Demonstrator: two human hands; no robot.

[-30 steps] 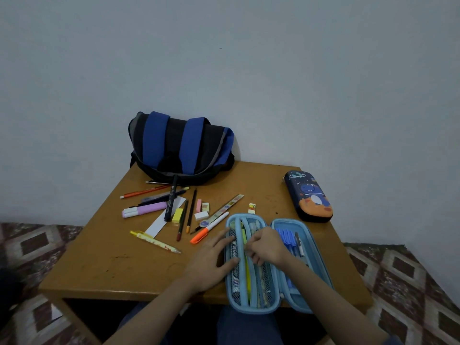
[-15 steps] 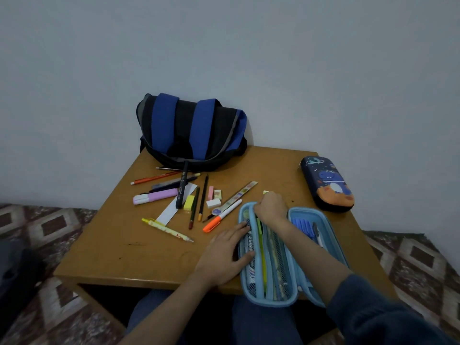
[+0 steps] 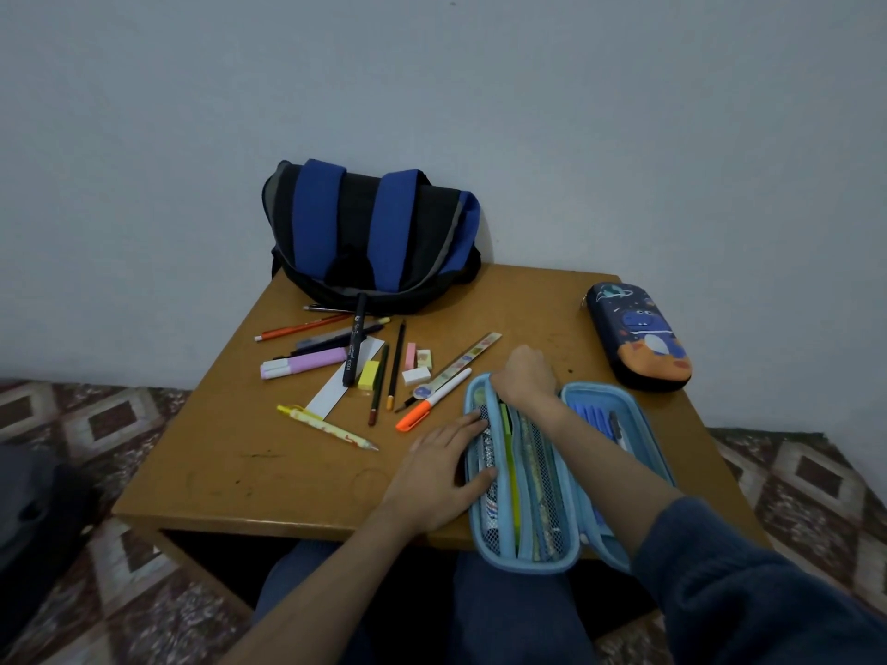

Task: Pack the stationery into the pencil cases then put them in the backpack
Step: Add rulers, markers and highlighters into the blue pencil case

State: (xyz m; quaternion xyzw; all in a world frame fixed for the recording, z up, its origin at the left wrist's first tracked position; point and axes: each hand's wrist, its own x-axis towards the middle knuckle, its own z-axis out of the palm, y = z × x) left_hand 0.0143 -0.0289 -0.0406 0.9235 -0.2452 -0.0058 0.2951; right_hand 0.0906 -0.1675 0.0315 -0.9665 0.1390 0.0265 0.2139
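Fingers [image 3: 461, 424] of left hand [image 3: 434, 477] flat on pencil case [image 3: 528, 561], right hand's [image 3: 525, 379] hidden; wooden table [image 3: 288, 472], patterned floor [image 3: 110, 415].

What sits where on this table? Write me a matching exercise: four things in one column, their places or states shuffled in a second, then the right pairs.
Things
1. backpack
2. dark pencil case
3. light blue pencil case
4. orange-capped pen

Places or states
A. open, at the near edge of the table
B. at the far edge, against the wall
C. lying just left of the open case
D. closed, near the right edge

Pairs: 1-B, 2-D, 3-A, 4-C
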